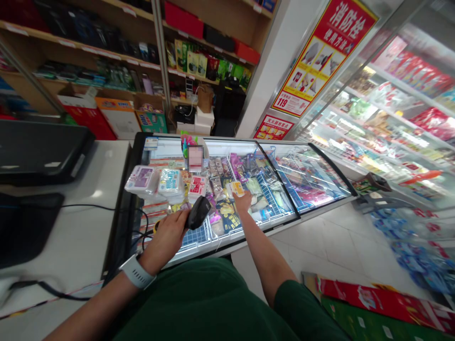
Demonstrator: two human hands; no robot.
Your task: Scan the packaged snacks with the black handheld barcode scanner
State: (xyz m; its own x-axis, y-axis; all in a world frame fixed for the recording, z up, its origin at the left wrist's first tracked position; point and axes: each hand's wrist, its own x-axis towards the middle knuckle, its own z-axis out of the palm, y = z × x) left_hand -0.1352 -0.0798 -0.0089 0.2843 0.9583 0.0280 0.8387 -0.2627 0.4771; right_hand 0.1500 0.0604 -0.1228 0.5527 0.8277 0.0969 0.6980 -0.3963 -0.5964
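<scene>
1. On my feed, the left hand (170, 234) has its fingers wrapped around the grip of a black handheld scanner (199, 213); whether the trigger is pressed I cannot tell.
2. The right hand (243, 201) has its fingers drawn in on the near end of a yellow-and-white pack (236, 189), over the freezer's glass lid. I cannot tell whether the pack touches the glass.
3. By my reading, the handling is partway along: both things are in hand, but scanner and pack are apart, with a gap between them. No reading shows in my view, so I cannot call any pack scanned.
4. Purple-labelled packs (142, 181), blue-labelled packs (171, 182) and red-labelled packs (196, 187) sit in a row on the freezer (220, 247); how many of these are dealt with, I cannot tell.
5. The scanner's head is just beside the red-labelled packs, so I would watch for a knock there.
6. A black cable (144, 222) loops near the left wrist and could snag at the freezer's left edge, beside the white surface (92, 208).
7. My best room is rightward along the glass, towards the black crossbar (279, 182); the green shirt (199, 298) crowds the near edge.
</scene>
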